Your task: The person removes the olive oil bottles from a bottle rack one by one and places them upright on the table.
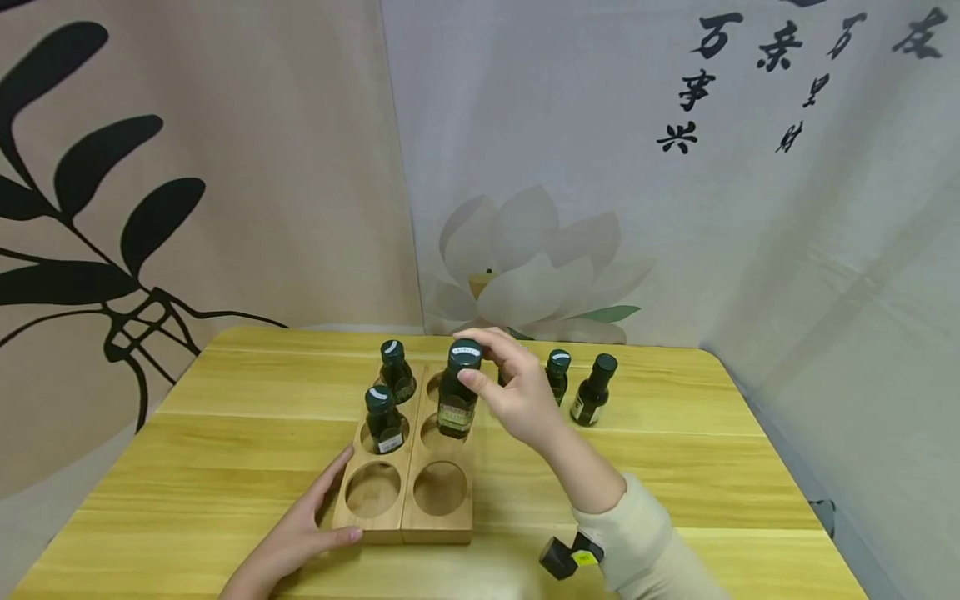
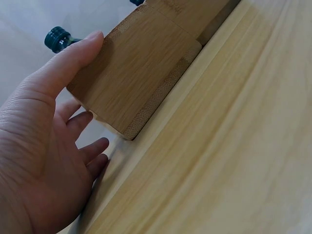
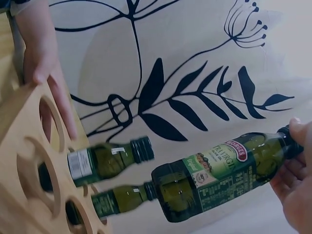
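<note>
Pinching one green bottle (image 1: 456, 407) by its capped end over a six-hole wooden rack (image 1: 367, 536), the right hand (image 1: 517, 396) has a narrow grip, while the left hand (image 1: 303, 529), fingers loosely spread, touches the rack's near left corner. Two bottles (image 1: 386, 427) stand in the rack; three others (image 1: 592, 400) stand toward the counter's (image 1: 697, 467) far edge, one mostly hidden behind the right hand. The counter's near edge is cut off.

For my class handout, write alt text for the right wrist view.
A person's right grip holds a green olive oil bottle by its capped end. Two similar bottles stand in a wooden rack touched by the left grip.
</note>
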Available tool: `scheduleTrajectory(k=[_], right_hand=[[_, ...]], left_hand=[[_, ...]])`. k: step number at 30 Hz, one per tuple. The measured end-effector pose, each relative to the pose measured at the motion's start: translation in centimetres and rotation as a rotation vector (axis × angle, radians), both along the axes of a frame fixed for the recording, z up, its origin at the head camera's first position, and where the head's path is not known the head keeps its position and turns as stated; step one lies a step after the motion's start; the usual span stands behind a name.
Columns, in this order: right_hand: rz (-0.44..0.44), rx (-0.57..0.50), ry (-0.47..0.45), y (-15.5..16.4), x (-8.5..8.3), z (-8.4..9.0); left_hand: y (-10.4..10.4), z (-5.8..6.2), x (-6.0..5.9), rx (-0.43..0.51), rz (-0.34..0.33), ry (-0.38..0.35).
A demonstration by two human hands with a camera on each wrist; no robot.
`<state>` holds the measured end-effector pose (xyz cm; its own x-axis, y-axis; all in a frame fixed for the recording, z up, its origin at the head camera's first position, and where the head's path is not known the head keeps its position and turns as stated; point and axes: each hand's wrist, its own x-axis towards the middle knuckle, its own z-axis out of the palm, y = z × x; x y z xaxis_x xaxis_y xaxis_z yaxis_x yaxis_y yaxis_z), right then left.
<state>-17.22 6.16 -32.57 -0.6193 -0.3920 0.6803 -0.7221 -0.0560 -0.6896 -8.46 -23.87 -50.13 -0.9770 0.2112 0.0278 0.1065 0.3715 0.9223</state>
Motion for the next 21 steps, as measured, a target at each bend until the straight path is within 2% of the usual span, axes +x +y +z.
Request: scheduleTrajectory(k=[8,21], right_hand=[[-0.075,0.016,0.013,2.5,-0.6,0.0],[-0.168,0.069,-0.043,5.5,-1.2,-0.7]], left_hand=[[-0.1,0.0,-0.2,-0.011,-0.001,-0.025],[-0.1,0.1,-0.1,-0.015,0.007,-0.024]])
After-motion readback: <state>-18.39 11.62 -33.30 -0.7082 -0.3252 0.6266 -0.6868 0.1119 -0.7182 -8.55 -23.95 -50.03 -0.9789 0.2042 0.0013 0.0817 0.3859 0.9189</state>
